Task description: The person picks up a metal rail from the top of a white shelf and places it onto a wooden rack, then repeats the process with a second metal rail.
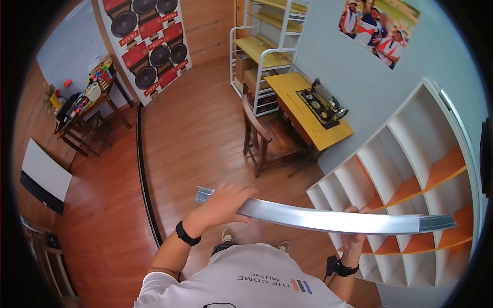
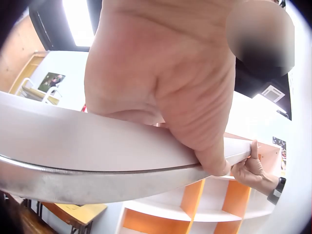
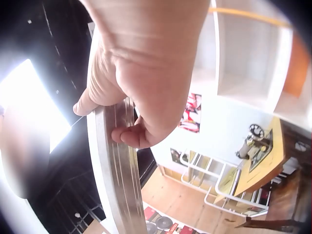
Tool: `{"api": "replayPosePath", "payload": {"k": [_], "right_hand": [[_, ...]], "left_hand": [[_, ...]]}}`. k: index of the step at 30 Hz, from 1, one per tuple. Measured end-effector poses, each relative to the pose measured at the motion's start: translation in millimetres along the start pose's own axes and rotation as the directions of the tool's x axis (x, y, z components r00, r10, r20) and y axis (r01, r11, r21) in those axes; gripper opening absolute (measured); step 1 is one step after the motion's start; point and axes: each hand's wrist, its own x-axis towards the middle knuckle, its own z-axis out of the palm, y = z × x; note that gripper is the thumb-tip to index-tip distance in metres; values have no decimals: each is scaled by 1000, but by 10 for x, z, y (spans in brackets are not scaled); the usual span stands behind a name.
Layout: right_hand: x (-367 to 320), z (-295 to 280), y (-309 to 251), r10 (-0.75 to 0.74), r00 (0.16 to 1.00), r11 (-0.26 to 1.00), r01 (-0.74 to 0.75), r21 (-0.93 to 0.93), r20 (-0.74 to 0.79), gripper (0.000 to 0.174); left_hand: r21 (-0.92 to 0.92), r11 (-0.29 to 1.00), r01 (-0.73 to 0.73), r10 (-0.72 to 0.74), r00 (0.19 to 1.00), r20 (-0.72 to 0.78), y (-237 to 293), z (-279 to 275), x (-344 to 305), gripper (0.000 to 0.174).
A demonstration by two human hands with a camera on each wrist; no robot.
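Note:
A long silver metal strip (image 1: pixel 328 220) with channel-like ends lies across the front of the body in the head view. Near its left end the left hand (image 1: pixel 226 203) grips it from above, thumb on the near side. Toward the other end the right hand (image 1: pixel 354 233) holds it from below, fingertips over the far edge. The left wrist view has the left hand (image 2: pixel 161 73) over the strip's pale face (image 2: pixel 97 141). In the right wrist view the right hand (image 3: pixel 141 73) curls round the strip (image 3: pixel 122 170), whose grooved side shows.
White shelving with orange boards (image 1: pixel 400 190) stands at the right. Beyond the strip are a wooden chair (image 1: pixel 277 143) and a yellow table (image 1: pixel 328 133) with a sewing machine (image 1: pixel 321 105). A black strip (image 1: pixel 144 174) crosses the floor, left of the feet.

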Motion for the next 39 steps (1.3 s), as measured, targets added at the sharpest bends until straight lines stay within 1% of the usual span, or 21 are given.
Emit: {"api": "replayPosePath", "payload": {"k": [2, 5, 6, 7, 8, 9, 11, 14, 16, 19, 22, 25, 26, 27, 28, 29, 32, 34, 35, 38, 39], "right_hand": [[221, 432, 259, 71, 997, 994, -72, 81, 16, 66], [561, 1031, 640, 157, 985, 969, -166, 180, 65, 66], [660, 1214, 786, 162, 983, 962, -177, 210, 86, 66], [731, 1385, 909, 196, 979, 950, -202, 240, 47, 68], [798, 1528, 1046, 240, 971, 932, -235, 275, 14, 70], [862, 1658, 1193, 264, 964, 919, -256, 299, 13, 76], [1001, 1908, 1479, 249, 967, 917, -250, 312, 43, 77], [1162, 2355, 1832, 274, 958, 902, -286, 325, 81, 76], [1301, 2587, 2038, 295, 950, 885, -311, 345, 99, 76], [1521, 2807, 2376, 348, 932, 845, -360, 394, 104, 75], [1838, 2926, 2667, 375, 914, 804, -405, 435, 157, 73], [2252, 2976, 2941, 382, 900, 761, -436, 481, 211, 72], [2415, 3014, 2991, 402, 885, 734, -464, 496, 234, 69], [2594, 2930, 3196, 381, 879, 725, -477, 497, 289, 70], [2760, 2836, 3422, 362, 868, 715, -493, 496, 340, 71], [2898, 2818, 3523, 369, 866, 712, -497, 496, 337, 68], [3383, 2931, 3820, 403, 856, 701, -517, 492, 325, 64], [3692, 2962, 4064, 409, 859, 717, -511, 473, 308, 65], [3828, 2920, 4266, 384, 869, 750, -491, 444, 312, 70], [4195, 2985, 4709, 510, 793, 676, -609, 414, 333, 76], [4370, 3078, 4716, 561, 736, 645, -676, 356, 379, 83]], "left_hand": [[121, 987, 101, -69, 967, -245, -349, -377, -485, 58], [116, 940, 322, -221, 828, -515, -914, -766, -1285, 43], [27, 930, 367, -287, 770, -570, -1055, -827, -1521, 38], [-62, 911, 409, -357, 702, -616, -1196, -835, -1774, 34], [-151, 880, 451, -431, 623, -653, -1308, -827, -1969, 30], [-286, 830, 479, -545, 585, -601, -1399, -824, -2147, 28], [-541, 667, 512, -744, 487, -457, -1545, -755, -2462, 28], [-863, 401, 307, -832, 517, -202, -1824, -618, -2598, 32], [-913, 353, 206, -782, 600, -167, -1897, -627, -2400, 37], [-964, 258, 60, -745, 648, -159, -2013, -801, -2027, 43], [-958, 285, 44, -687, 706, -172, -2310, -1028, -1841, 53], [-967, 249, 42, -728, 667, -159, -2643, -1264, -1783, 64], [-976, 218, 0, -738, 654, -165, -2799, -1321, -1762, 74], [-970, 219, -104, -709, 666, -232, -2995, -1342, -1750, 71], [-969, 176, -172, -740, 626, -245, -3157, -1409, -1683, 65], [-944, 125, -305, -732, 614, -295, -3314, -1430, -1628, 61], [-891, 29, -454, -808, 513, -288, -3803, -1620, -1222, 61], [-891, 18, -453, -840, 476, -259, -4077, -1796, -801, 58], [-891, 23, -454, -851, 458, -256, -4168, -1890, -593, 57], [-888, 52, -456, -869, 418, -266, -4510, -2125, -185, 58], [-885, 65, -462, -870, 409, -277, -4636, -2188, -70, 59]]}}
